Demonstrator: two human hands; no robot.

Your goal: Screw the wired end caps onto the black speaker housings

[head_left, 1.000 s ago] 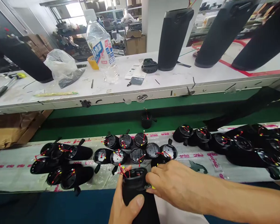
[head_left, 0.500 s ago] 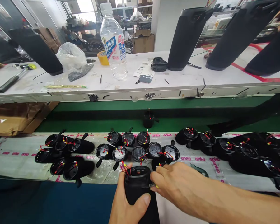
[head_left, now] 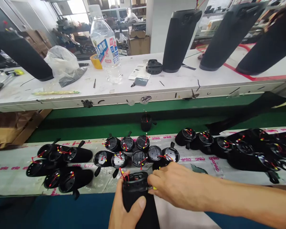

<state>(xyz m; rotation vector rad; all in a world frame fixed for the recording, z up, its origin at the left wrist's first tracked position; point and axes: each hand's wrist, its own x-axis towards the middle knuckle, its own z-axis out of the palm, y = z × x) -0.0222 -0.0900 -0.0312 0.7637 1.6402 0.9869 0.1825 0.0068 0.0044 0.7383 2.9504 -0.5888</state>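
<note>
My left hand (head_left: 128, 208) wraps round a black fabric-covered speaker housing (head_left: 138, 198), thumb across its front. The housing stands nearly upright, its open rim facing up and red wires (head_left: 124, 176) with light plugs hanging out at the left. At the right side of that rim, my right hand (head_left: 173, 184) is closed on a small tool with a yellow part (head_left: 154, 188). A thin metallic bit of it touches the rim; the fingers hide most of the tool, so its kind is unclear.
Several black speaker housings (head_left: 154, 154) with red wires stand or lie on the plastic-covered bench (head_left: 85, 181). A white shelf (head_left: 124, 90) above holds a water bottle (head_left: 107, 47), a plastic bag (head_left: 63, 63), yellow tape (head_left: 95, 61) and taller speakers (head_left: 178, 41). A carton (head_left: 9, 128) sits at left.
The view has shifted slightly, so the surroundings appear moved left. My left hand still holds the speaker housing, and my right hand stays closed on the tool at its rim.
</note>
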